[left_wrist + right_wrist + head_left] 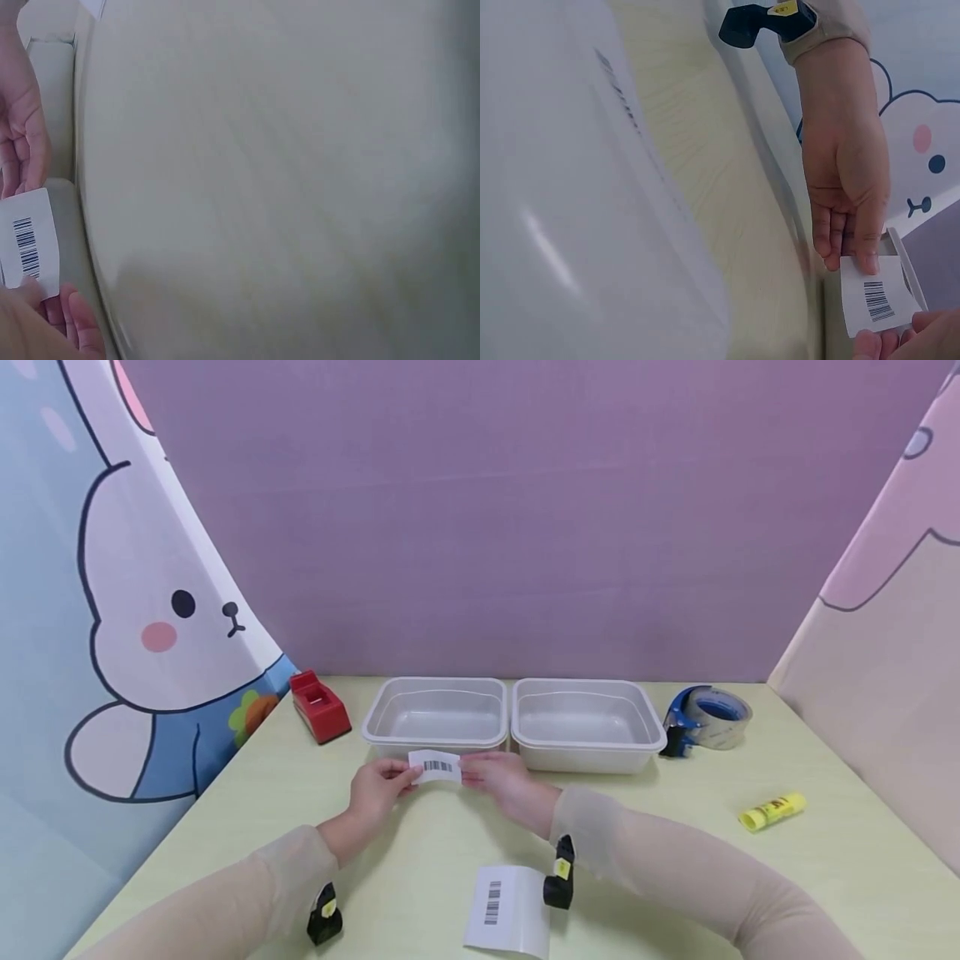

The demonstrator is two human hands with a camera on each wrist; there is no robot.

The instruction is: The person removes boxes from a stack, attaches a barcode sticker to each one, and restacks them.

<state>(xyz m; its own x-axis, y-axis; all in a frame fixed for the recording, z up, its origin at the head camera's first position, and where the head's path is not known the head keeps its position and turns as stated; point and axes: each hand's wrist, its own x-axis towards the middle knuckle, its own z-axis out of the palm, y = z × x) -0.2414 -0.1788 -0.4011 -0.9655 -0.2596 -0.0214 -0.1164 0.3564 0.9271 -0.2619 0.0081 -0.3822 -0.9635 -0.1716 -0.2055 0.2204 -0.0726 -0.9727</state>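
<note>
A small white barcode label (437, 767) is stretched between both hands just in front of the left clear plastic tray (438, 733). My left hand (384, 785) pinches its left end and my right hand (495, 774) pinches its right end. The left wrist view shows the label (28, 241) between fingertips, and in the right wrist view the label (876, 298) sits under the left hand (847, 187). A second clear tray (585, 724) stands beside the first. A white backing sheet (508, 910) with a barcode lies near the table's front edge.
A red tape dispenser (319, 705) sits at the back left. A blue packing-tape dispenser (705, 718) stands right of the trays, and a yellow glue stick (772, 811) lies further right. Printed curtains close in the left and right sides, with a purple wall behind.
</note>
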